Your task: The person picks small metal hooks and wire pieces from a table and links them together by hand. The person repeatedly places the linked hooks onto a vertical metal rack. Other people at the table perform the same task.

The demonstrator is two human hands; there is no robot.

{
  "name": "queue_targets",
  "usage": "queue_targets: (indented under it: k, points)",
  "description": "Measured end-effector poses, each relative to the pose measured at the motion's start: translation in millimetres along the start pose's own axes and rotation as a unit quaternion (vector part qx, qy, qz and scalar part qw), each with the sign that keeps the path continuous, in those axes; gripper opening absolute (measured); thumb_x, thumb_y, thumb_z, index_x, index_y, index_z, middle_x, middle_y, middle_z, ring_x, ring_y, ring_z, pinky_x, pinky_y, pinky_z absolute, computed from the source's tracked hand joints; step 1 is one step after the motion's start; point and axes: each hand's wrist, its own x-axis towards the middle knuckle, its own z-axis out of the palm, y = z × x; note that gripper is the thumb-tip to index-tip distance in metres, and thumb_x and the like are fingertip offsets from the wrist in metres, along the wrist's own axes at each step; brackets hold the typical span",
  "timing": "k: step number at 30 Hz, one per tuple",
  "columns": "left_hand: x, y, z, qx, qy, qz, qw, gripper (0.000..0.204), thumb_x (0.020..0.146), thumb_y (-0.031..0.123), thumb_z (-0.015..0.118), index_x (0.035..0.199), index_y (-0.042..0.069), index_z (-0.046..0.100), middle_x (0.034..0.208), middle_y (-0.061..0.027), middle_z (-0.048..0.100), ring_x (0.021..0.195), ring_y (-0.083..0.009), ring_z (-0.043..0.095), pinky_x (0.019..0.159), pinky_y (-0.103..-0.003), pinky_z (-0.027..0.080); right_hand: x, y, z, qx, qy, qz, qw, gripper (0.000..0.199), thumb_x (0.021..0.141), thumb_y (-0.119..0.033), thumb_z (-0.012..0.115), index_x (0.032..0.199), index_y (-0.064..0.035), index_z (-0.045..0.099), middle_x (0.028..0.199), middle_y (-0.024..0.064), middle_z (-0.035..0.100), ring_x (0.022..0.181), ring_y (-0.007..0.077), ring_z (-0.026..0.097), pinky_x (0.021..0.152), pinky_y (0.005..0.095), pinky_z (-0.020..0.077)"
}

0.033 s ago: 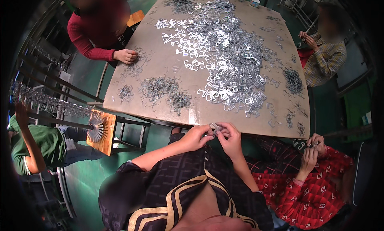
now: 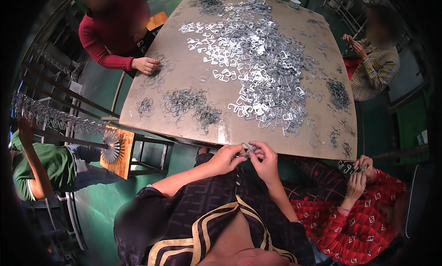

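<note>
Just over the table's near edge, my left hand [image 2: 228, 157] and my right hand [image 2: 265, 161] meet with their fingertips closed around a small grey metal clip [image 2: 247, 148]. Fingers cover part of the clip, so its full shape is hidden. Beyond my hands, a large heap of shiny bent metal clips [image 2: 267, 77] spreads over the table [image 2: 184, 125]. Thin wire hooks lie in a tangled pile [image 2: 184, 102] to the left of that heap.
A person in a red sweater [image 2: 108, 40] reaches onto the table at far left. Someone in a red patterned top [image 2: 354, 215] works close on my right. A plaid-sleeved person [image 2: 382, 66] is at far right. A rack of hanging clips [image 2: 69, 121] and a wooden stool [image 2: 120, 160] stand left.
The hands of the person close on my right have shifted slightly. My own hands keep their place around the clip.
</note>
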Motion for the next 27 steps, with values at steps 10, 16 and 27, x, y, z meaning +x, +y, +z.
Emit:
queue_targets:
  k: [10, 16, 27]
  points:
    - [1.1, -7.4, -5.4, 0.049, -0.019, -0.005, 0.999, 0.014, 0.076, 0.01, 0.071, 0.083, 0.003, 0.061, 0.078, -0.013, 0.064, 0.076, -0.034, 0.062, 0.07, -0.04, 0.047, -10.5, -4.6, 6.7, -0.193, 0.012, -0.06, 0.979, 0.016, 0.08, 0.008, 0.06, 0.095, 0.0014, 0.061, 0.086, 0.0112, 0.059, 0.073, 0.0218, 0.066, 0.065, 0.0278, 0.0535]
    - [12.0, -68.6, -49.1, 0.407, 0.211, -0.08, 0.885, 0.033, 0.078, 0.023, 0.069, 0.108, 0.009, 0.063, 0.116, -0.0159, 0.056, 0.109, -0.0351, 0.049, 0.086, -0.043, 0.044, -19.8, -4.5, 1.5, -0.223, 0.01, -0.073, 0.972, 0.015, 0.08, 0.008, 0.059, 0.092, -0.0001, 0.06, 0.084, 0.0113, 0.058, 0.07, 0.0244, 0.066, 0.063, 0.0306, 0.0526]
    - [47.1, -106.8, -108.3, 0.279, 0.179, -0.073, 0.941, 0.026, 0.072, -0.003, 0.065, 0.095, 0.008, 0.069, 0.101, -0.0094, 0.063, 0.101, -0.0316, 0.056, 0.085, -0.038, 0.047, -14.6, -6.2, 7.1, -0.184, 0.021, -0.056, 0.981, 0.02, 0.076, 0.009, 0.061, 0.094, 0.0005, 0.06, 0.082, 0.0111, 0.058, 0.069, 0.0218, 0.064, 0.062, 0.0289, 0.05]
